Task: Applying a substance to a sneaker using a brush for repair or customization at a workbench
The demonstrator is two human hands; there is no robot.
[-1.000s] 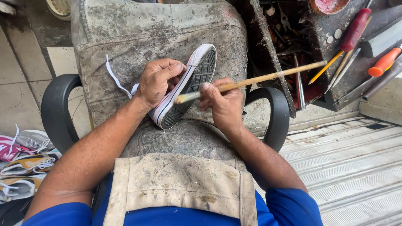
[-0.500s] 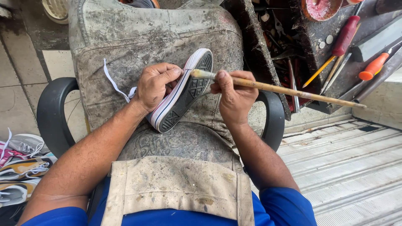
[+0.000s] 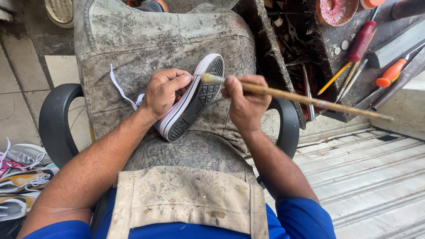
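the left hand (image 3: 166, 90) grips a canvas sneaker (image 3: 191, 98) by its upper, fingers curled closed around it, thumb lying along the white edge of the sole. the sneaker lies sole-up and tilted on a grimy padded cover (image 3: 146, 40) draped over the person's lap, toe pointing away toward the far edge of that cover, heel toward the body. a white lace (image 3: 120, 88) trails out from under the left hand toward the cover's left edge.

the right hand (image 3: 245, 104) is closed around a long wooden-handled brush (image 3: 305, 98), fingers wrapped on the shaft near the bristle end. the bristle tip touches the sole's rim near the toe; the handle runs off to the right, over the tool box.

a dirty beige apron (image 3: 186, 199) covers the lap at the near edge. black chair armrests (image 3: 55, 119) show on both sides. the dark tool box (image 3: 327, 53) at the far right holds a red-handled screwdriver (image 3: 362, 40) and an orange-handled tool (image 3: 390, 73). other shoes (image 3: 20, 177) lie piled on the floor at the left.
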